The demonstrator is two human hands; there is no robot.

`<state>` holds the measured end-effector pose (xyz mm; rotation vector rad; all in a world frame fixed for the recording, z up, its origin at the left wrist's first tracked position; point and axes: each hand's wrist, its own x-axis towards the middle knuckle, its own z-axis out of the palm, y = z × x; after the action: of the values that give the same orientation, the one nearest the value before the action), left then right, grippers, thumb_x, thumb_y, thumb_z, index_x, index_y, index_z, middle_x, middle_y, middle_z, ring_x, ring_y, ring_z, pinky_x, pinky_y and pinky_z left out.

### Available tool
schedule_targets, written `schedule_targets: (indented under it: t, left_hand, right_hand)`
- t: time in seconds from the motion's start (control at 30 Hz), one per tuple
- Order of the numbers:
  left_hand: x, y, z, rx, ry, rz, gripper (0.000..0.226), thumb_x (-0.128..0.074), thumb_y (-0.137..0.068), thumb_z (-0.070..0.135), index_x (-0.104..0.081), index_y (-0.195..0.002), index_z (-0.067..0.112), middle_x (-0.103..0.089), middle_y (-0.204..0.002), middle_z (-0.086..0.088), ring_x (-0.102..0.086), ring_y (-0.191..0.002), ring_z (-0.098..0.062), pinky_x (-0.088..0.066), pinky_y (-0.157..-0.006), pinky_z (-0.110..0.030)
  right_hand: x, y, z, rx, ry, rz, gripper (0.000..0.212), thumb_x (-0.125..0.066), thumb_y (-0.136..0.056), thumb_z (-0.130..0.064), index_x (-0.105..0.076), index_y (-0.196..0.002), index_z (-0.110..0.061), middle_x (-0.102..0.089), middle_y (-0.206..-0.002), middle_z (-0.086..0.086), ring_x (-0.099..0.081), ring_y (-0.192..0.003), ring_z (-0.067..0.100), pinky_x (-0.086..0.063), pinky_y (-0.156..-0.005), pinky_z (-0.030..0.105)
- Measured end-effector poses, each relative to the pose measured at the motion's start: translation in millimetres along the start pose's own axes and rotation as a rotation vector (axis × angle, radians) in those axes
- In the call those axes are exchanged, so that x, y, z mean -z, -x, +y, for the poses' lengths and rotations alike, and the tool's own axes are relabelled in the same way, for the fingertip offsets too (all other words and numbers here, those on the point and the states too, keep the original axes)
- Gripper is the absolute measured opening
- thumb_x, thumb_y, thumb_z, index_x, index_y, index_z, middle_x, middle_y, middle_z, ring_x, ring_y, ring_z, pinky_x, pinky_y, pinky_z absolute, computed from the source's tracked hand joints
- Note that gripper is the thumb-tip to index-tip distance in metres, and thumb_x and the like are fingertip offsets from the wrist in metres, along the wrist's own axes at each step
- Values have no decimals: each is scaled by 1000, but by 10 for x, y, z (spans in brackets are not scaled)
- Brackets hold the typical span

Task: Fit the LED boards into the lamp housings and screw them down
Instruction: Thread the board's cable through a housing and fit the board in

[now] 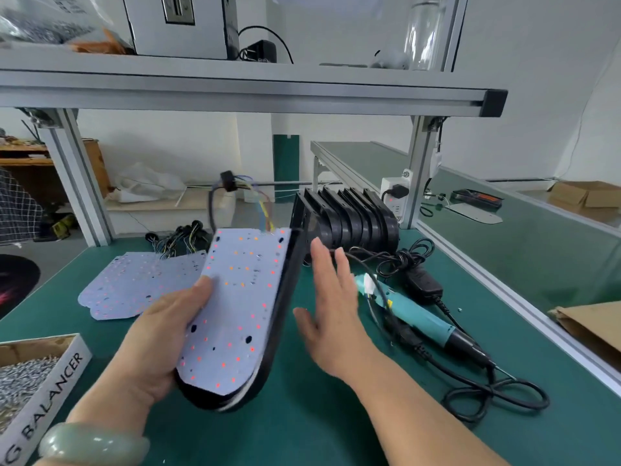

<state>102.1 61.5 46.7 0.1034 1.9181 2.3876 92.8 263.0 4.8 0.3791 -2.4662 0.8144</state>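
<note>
The left hand (158,338) holds a housing (285,297) tilted up off the counter (302,425), thumb pressed on the board (242,297) that lies in it and the other fingers curled under the near rim, out of sight. Wires (265,210) rise from the board's far end. The right hand (332,307) hovers just right of the housing with its fingers (322,264) straight and spread, holding nothing and apparently not touching it. The housing looks rigid and fairly heavy, so it is best taken by the rim. The board looks thin, light and probably easy to flex or scratch, so press on bare areas between the LEDs and keep clear of the wires. Spare boards (134,284) lie far left, more housings (353,213) stand in a row far right, the screwdriver (420,317) lies right of the open hand, and a box (64,375) of screws (20,378) sits near left.
</note>
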Motion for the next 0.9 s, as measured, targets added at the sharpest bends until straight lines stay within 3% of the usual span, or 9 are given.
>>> schedule_targets:
  t: [0.13,0.2,0.27,0.43,0.6,0.7,0.77,0.83,0.9]
  left_hand:
    - [-113,83,-41,-29,-67,-144,38,-57,-71,40,-76,-67,8,-72,-69,-17,-68,-50,-23,-51,-42,-24]
    - [-91,65,-24,-59,-31,-109,36,-57,-70,41,-77,-68,11,-73,-72,-13,-69,-55,-22,-52,-45,-24]
    - [11,13,8,-75,65,-16,33,-58,-69,43,-79,-71,18,-75,-77,-6,-71,-62,-16,-55,-49,-24]
    - [128,11,50,-51,123,10,39,-55,-73,47,-78,-75,16,-74,-78,-7,-70,-62,-18,-56,-57,-27]
    - [49,86,86,-27,223,-44,47,-47,-85,44,-75,-61,15,-66,-56,-2,-63,-45,-12,-51,-44,-17]
    - [60,65,99,-14,90,-24,38,-55,-71,46,-78,-70,16,-71,-70,-6,-66,-54,-16,-53,-48,-19]
    - [47,52,80,-20,-2,-10,37,-55,-69,44,-77,-63,16,-71,-64,-5,-65,-48,-15,-49,-42,-17]
    - [9,60,62,-1,-15,-44,37,-54,-70,43,-78,-64,14,-72,-66,-7,-67,-49,-17,-49,-41,-19]
    - [-24,71,50,13,-10,-65,38,-53,-71,42,-78,-66,13,-72,-67,-9,-67,-49,-18,-50,-41,-20]
  right_hand:
    - [-42,-62,-53,-72,-272,63,42,-52,-77,-23,-58,-118,-15,-57,-127,14,-52,-119,28,-42,-103,45]
    - [28,-87,-2,-123,-214,127,13,-54,-81,-24,-57,-70,-18,-60,-75,5,-52,-75,18,-45,-70,34]
    - [65,-69,125,-276,-196,124,35,-50,-92,-24,-44,-57,-22,-47,-59,-6,-42,-62,11,-37,-62,33]
    - [35,-36,289,-583,-253,28,27,-44,-99,-29,-65,-85,-23,-57,-74,-18,-50,-69,-4,-32,-53,1]
    - [11,-28,275,-609,-184,16,31,-42,-101,-25,-58,-74,-19,-46,-60,-12,-41,-57,4,-31,-50,12]
    - [-9,-4,165,-515,7,-96,27,-42,-101,-25,-58,-117,-10,-60,-114,5,-53,-109,22,-37,-93,21]
    - [-2,10,81,-384,226,-32,69,-50,-97,-27,-12,-152,-11,-14,-159,4,-5,-147,21,0,-118,35]
    - [34,-11,-45,-160,125,144,85,-61,-91,-18,-3,-153,-14,-3,-161,-2,8,-148,13,13,-117,31]
    - [68,-31,-173,-95,-331,156,78,-61,-89,-5,-15,-151,-17,-27,-152,-16,-18,-141,-4,-7,-116,17]
